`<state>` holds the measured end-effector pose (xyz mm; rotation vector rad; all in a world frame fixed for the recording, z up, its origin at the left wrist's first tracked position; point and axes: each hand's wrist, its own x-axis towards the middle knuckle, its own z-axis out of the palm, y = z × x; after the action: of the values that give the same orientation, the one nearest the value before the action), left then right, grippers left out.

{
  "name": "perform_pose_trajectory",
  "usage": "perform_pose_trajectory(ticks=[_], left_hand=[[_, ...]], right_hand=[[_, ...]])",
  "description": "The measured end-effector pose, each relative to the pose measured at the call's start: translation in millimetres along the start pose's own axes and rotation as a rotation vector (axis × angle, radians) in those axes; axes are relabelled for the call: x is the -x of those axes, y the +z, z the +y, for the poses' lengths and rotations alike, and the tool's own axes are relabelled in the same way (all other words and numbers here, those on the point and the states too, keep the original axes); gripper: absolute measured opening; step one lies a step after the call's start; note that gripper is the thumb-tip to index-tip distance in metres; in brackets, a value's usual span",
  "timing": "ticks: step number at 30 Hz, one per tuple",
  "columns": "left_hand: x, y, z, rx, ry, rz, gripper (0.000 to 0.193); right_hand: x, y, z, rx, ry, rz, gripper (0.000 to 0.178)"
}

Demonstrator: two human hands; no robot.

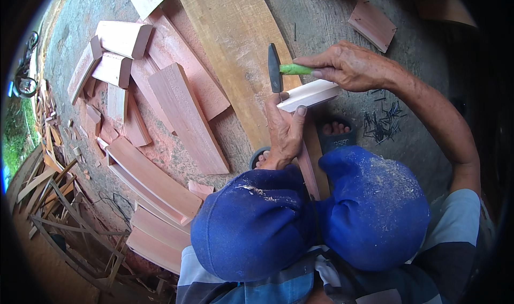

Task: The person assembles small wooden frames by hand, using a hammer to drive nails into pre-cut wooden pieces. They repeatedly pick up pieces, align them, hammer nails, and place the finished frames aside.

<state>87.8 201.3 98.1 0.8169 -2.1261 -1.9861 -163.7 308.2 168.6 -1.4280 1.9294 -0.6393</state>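
My right hand point(350, 67) is closed round the green handle of a hammer point(275, 68). The hammer's dark head hangs upright just above the fingertips of my left hand point(284, 135). Those fingers and thumb grip the near end of a short, pale wooden piece point(310, 95) with a bevelled top. Whether a nail is also pinched there, I cannot make out. Beneath this piece, a narrow reddish board point(307, 170) runs back between my knees. The far end of the pale piece lies below my right hand.
Cut reddish boards point(190, 122) and curved wooden parts point(155, 181) lie at the left. A long plank point(225, 41) stretches away ahead. Loose nails point(383, 123) are heaped on the floor at right, beyond my foot. A small board point(373, 24) lies farther off. Scrap wood point(53, 181) piles up far left.
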Motion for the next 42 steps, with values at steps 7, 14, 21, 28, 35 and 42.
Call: perform_pose_trajectory(ticks=[7, 14, 21, 28, 35, 42], left_hand=[[3.9, -2.2, -2.4, -0.062, 0.059, 0.043, 0.050], [5.7, -2.5, -1.0, -0.029, 0.007, 0.008, 0.049], [7.3, -3.2, -0.1, 0.034, -0.026, -0.010, 0.055], [16.8, 1.6, -11.6, 0.093, -0.109, 0.020, 0.095], [13.9, 1.2, -19.6, 0.120, -0.129, 0.008, 0.110], [13.3, -1.2, 1.0, -0.049, -0.173, 0.074, 0.117]], right_hand=[[-17.3, -13.6, -20.8, -0.115, 0.301, 0.202, 0.042], [-15.3, -20.4, -12.5, -0.085, 0.311, 0.223, 0.042], [-16.4, -25.3, -17.1, -0.131, 0.324, 0.230, 0.042], [-22.7, -54.9, -21.1, -0.083, 0.264, 0.274, 0.037], [-15.4, -32.9, -25.0, 0.065, 0.146, -0.023, 0.036], [0.1, -14.2, -35.7, 0.162, 0.056, -0.197, 0.036]])
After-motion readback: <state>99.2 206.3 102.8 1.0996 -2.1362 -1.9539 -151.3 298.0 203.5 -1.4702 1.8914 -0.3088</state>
